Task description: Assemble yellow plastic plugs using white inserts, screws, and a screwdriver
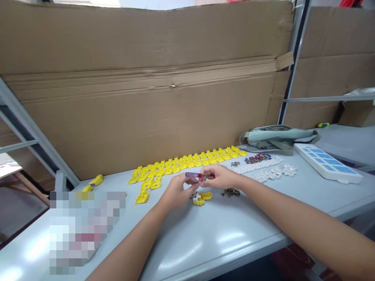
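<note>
My left hand (179,190) is closed around a small screwdriver (191,175) with a see-through purple handle and a red collar. My right hand (213,176) pinches its fingers together at the red end; what lies between them is too small to make out. Just below both hands, a yellow plastic shell (202,200) with a white piece set in it rests on the table. To its right is a small pile of dark metal parts (231,192). Rows of yellow plastic shells (181,163) lie beyond my hands.
White plastic parts (260,168), small screws (235,164) and red and blue pieces (258,158) lie at the right. Further right are a grey-green bag (272,136) and a white case with blue compartments (328,162). Yellow pieces (96,180) sit at the left. Cardboard (146,117) stands behind.
</note>
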Available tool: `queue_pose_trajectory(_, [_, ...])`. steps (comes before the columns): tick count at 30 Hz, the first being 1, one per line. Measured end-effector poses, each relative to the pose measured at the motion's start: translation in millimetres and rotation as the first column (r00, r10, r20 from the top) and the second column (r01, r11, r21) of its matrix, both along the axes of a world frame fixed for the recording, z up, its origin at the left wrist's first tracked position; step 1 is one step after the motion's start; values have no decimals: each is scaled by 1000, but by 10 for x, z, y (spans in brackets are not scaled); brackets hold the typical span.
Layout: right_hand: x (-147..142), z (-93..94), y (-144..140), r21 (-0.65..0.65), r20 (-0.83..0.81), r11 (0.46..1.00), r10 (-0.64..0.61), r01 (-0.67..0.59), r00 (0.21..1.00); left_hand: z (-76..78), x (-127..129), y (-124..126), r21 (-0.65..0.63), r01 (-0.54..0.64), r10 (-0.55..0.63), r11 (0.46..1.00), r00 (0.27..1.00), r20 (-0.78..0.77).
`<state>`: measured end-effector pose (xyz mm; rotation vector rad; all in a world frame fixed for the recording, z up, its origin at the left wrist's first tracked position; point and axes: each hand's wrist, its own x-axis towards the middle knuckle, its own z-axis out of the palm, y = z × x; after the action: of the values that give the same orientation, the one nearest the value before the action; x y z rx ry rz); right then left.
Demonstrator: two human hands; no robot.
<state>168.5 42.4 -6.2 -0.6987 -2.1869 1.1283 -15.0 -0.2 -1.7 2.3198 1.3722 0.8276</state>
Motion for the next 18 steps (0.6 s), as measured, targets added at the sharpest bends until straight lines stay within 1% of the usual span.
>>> queue_pose_trajectory(3, [-41,-8,-17,18,-33,997,-78,79,996,-10,4,11,143,5,17,990,988,-156])
queue_pose_trajectory(5, [-78,-7,-56,79,-66,984,-153,158,986,-6,23,6,223,-3,56,975,971,-232])
queue_pose_trajectory(8, [-115,42,-130,251,-122,937,-219,243,968,33,79,-16,261,-33,105,965,958,-266])
queue_pose_trajectory(10, [-96,104,-148,394,-135,879,-234,269,963,95,134,-20,255,-49,114,966,962,-248])
queue_pose_trajectory(12, [-17,175,-113,519,-123,799,-280,302,952,185,201,8,218,-93,135,972,973,-186])
queue_pose_trajectory(14, [133,240,-21,588,-93,730,-366,348,926,281,278,83,115,-148,161,982,981,-108])
queue_pose_trajectory(15, [229,267,40,593,-71,712,-418,375,906,321,320,139,45,-159,162,986,983,-83])
queue_pose_trajectory(16, [334,289,103,578,-48,705,-473,411,880,347,363,206,-24,-149,147,989,986,-80])
queue_pose_trajectory(18, [542,313,222,502,9,711,-574,492,819,349,449,363,-116,-114,99,987,987,-125])
